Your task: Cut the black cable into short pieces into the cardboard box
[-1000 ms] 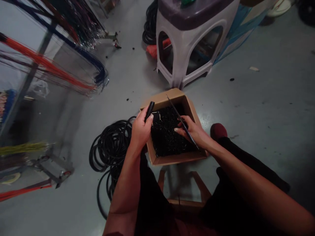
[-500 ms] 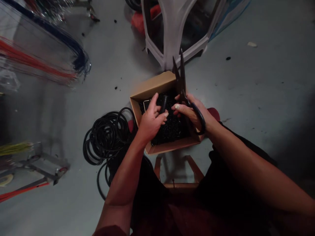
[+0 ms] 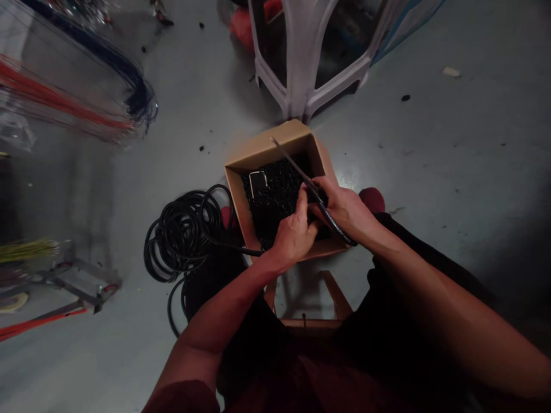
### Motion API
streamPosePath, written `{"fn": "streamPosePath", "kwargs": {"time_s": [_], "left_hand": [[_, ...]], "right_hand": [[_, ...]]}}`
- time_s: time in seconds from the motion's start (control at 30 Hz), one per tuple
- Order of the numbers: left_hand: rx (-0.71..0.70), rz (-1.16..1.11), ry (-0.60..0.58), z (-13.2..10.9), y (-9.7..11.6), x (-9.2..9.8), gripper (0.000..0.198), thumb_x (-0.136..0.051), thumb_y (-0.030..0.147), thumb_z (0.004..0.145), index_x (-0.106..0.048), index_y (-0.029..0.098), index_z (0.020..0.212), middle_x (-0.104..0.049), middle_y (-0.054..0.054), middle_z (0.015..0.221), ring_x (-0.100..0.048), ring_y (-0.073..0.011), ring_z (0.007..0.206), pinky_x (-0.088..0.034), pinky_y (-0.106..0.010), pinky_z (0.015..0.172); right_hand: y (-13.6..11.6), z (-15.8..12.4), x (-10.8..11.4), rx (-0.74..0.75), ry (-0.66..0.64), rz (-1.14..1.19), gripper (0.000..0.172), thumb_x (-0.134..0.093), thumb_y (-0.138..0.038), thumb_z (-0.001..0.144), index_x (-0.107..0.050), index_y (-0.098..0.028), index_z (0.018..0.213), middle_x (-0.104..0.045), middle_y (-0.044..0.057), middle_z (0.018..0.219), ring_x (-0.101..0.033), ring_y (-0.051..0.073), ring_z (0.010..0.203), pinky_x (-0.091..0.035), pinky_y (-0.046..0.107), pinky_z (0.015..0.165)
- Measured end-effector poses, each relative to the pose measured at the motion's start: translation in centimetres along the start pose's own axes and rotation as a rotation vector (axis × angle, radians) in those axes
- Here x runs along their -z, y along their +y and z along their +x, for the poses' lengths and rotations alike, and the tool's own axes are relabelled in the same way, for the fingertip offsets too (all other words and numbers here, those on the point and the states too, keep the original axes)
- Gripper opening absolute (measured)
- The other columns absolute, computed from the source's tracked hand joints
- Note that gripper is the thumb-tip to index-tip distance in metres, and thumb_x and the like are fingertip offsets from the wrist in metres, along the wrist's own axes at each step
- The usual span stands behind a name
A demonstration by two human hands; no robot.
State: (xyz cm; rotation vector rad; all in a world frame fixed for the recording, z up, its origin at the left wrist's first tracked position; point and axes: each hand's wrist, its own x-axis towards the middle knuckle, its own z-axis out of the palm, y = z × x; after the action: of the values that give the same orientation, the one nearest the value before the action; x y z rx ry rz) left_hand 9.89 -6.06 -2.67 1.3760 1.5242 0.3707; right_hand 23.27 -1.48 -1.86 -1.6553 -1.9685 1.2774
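Observation:
A brown cardboard box [image 3: 271, 150] sits on the floor between my knees, filled with short black tube pieces [image 3: 279, 201]. A small dark phone-like object [image 3: 258, 181] lies on them. My right hand [image 3: 344, 209] is closed on black-handled scissors [image 3: 301, 175], blades pointing up-left over the box. My left hand [image 3: 295, 234] is closed over the box's near side, right against the scissors; a black corrugated tube [image 3: 235, 246] runs from it to a coil. What its fingers pinch is hidden.
A coil of black corrugated tubing [image 3: 185, 235] lies on the grey floor left of the box. A white plastic stool [image 3: 310, 63] stands beyond the box. Bundles of orange and blue wires [image 3: 86, 97] hang at upper left. A wooden stool [image 3: 310, 310] is under me.
My left hand moved right and toward me across the box, next to the scissors. The scissors went from pointing straight up with blades apart to tilted up-left with blades together.

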Motion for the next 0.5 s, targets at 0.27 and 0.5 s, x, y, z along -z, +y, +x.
{"fn": "streamPosePath", "kwargs": {"time_s": [0.27,0.5], "left_hand": [[-0.022,-0.272,-0.181,1.0,-4.8,1.9,0.046,-0.044,0.022,0.087,-0.048,0.015,0.133,-0.065,-0.01,0.116,-0.062,-0.0177,0.102,-0.045,-0.034,0.094],[0.432,-0.053,0.106,9.6,-15.3,5.0,0.029,-0.055,0.015,0.082,-0.063,0.007,0.109,-0.069,-0.015,0.103,-0.063,-0.023,0.098,-0.046,-0.033,0.086]], "right_hand": [[0.6,-0.1,1.4,-0.033,0.083,-0.055,0.043,-0.055,-0.029,0.075,-0.051,-0.023,0.118,-0.064,0.005,0.087,-0.06,0.025,0.076,-0.043,0.034,0.066],[0.8,-3.6,2.1,-0.103,-0.122,0.049,0.036,-0.056,-0.035,0.075,-0.053,-0.024,0.11,-0.063,0.002,0.074,-0.058,0.019,0.059,-0.043,0.03,0.054]]}}
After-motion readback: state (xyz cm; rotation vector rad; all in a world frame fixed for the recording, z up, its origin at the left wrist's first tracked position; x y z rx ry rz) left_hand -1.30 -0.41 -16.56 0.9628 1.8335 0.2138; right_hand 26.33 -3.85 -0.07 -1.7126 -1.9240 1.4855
